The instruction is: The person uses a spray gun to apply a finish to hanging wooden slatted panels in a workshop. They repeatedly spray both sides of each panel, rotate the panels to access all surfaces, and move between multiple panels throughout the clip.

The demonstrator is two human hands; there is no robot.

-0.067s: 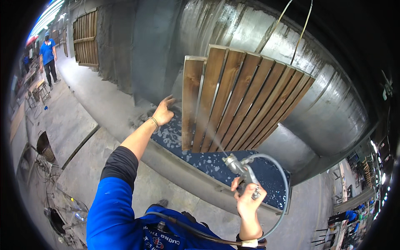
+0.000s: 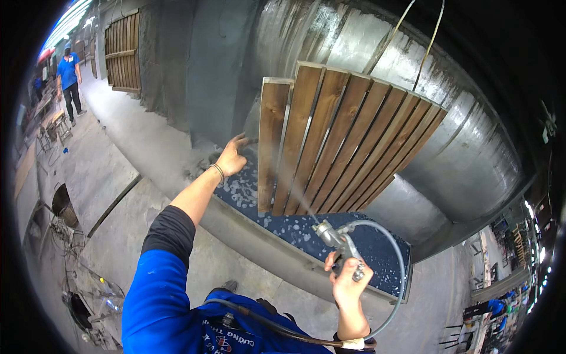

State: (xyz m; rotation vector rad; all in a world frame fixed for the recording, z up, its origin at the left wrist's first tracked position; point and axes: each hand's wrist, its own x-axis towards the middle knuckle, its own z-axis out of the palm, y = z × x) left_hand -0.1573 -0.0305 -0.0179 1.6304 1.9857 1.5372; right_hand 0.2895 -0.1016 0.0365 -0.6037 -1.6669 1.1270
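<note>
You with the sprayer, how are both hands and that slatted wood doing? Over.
Right hand gripping spray gun, mist reaching slatted wooden panel. Left hand at panel's left edge, contact unclear. Panel above trough. Only mist seen between gun and panel.

Left grip (image 2: 231,159) outstretched; right grip (image 2: 351,284) curled

Slatted panel (image 2: 337,138): brown wood, grain showing, faint sheen. Behind panel, sheet-metal wall (image 2: 466,127): shiny, streaked. Below panel, spray gun (image 2: 331,235): silvery metal; its hose (image 2: 401,251) smooth, grey, rubber or plastic unclear. Lower left of panel, sleeve (image 2: 154,283): matt blue cloth.
</note>
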